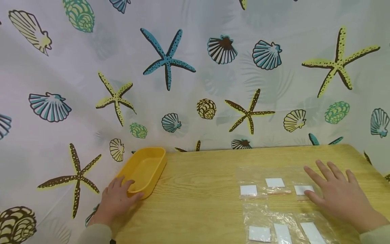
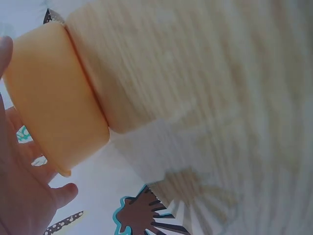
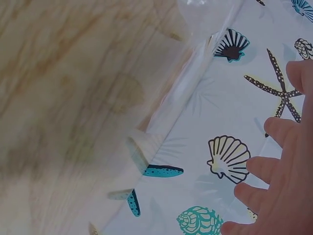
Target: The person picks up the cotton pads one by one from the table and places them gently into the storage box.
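"Where is your left hand [image 1: 114, 205]?"

"You have it at the near end of the orange tray [image 1: 158, 173], which stands at the left edge of the wooden table [image 1: 198, 200]. Your thumb is beside the outer wall and your fingers are spread at the rim."

"Is that a firm hold?"

"I cannot tell. In the left wrist view, your thumb and fingers lie on either side of the tray's edge, but no view shows whether they press on it."

"And your right hand [image 1: 342, 195]?"

"Wide, with the fingers fanned out and nothing held. From the head, your thumb tip overlaps the white piece [image 1: 301, 189] at the right of the far row. I cannot tell whether it touches."

"What else is near it?"

"You have clear bags [image 1: 255, 208] lying flat on the table's right half, just left of that hand. White pieces show in two rows of three; in the near row, the left one lies crosswise and the other two lengthwise. Behind the table hangs a pale cloth [image 1: 192, 88] printed with shells and starfish."
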The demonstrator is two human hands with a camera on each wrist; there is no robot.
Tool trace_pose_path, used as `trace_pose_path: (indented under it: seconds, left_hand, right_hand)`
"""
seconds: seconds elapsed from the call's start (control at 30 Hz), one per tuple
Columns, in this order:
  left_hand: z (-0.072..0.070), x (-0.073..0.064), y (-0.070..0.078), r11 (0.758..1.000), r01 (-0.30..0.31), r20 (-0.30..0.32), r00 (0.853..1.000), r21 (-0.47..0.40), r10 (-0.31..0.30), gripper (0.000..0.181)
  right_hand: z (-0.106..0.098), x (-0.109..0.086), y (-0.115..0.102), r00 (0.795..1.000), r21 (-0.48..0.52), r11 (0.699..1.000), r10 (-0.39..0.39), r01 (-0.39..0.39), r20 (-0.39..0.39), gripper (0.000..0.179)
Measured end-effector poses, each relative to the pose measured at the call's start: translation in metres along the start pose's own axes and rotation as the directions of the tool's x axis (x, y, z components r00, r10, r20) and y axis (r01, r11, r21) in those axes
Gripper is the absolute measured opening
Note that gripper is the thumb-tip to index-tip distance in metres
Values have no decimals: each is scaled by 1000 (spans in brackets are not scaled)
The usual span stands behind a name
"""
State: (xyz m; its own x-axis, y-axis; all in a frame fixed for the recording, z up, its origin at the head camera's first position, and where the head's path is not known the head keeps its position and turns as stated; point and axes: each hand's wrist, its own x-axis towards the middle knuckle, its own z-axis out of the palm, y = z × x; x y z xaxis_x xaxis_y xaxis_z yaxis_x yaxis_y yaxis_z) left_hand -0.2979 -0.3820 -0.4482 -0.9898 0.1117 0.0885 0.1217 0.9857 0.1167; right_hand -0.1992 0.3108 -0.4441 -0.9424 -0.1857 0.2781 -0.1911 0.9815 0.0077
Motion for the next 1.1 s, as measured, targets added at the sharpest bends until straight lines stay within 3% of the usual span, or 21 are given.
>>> trace_pose_path:
  seconds: [0.33, 0.43, 0.6, 0.8, 1.1]
  left_hand:
    - [-4, 2, -8, 995, 90, 80, 993, -50, -86, 112]
    - [-4, 1, -11, 995, 84, 78, 994, -51, -80, 109]
    - [-2, -3, -5, 999, 20, 41, 999, -43, -18, 94]
    - [-1, -5, 12, 993, -104, -78, 991, 50, 107, 65]
    - [-3, -2, 26, 989, -91, -51, 994, 113, 97, 40]
  right_hand:
    - [3, 0, -2, 1000, 10, 1000, -3, 3, -19, 75]
    - [2, 1, -2, 1000, 2, 1000, 3, -3, -7, 75]
    - [0, 0, -3, 1000, -1, 1000, 11, -11, 14, 74]
    - [0, 1, -5, 1000, 5, 1000, 11, -11, 23, 73]
    - [0, 2, -7, 1000, 15, 1000, 17, -17, 19, 70]
